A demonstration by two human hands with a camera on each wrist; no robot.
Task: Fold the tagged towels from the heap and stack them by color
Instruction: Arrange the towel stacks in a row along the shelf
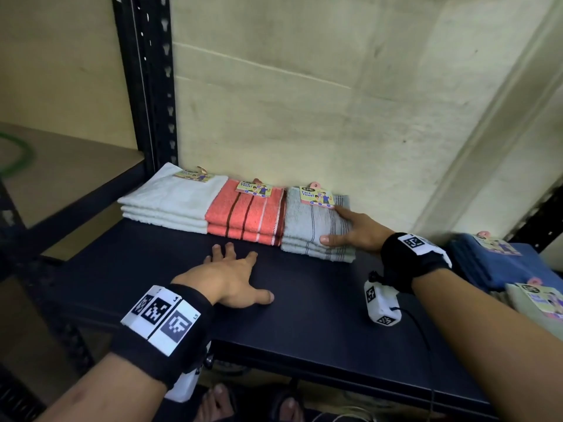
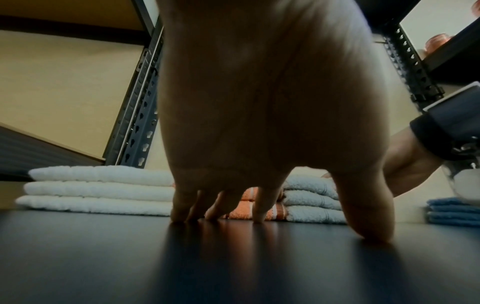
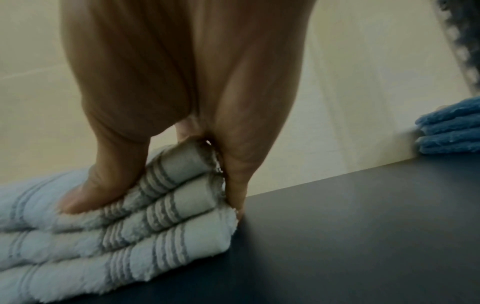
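Dark shelf, white stack, coral stack, grey stack, seemingly blue stack

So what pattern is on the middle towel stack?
Coral-orange towel stack with dark red and white stripes; head view.

three white towels, two coral striped towels, three grey striped towels, three blue towels, two hands
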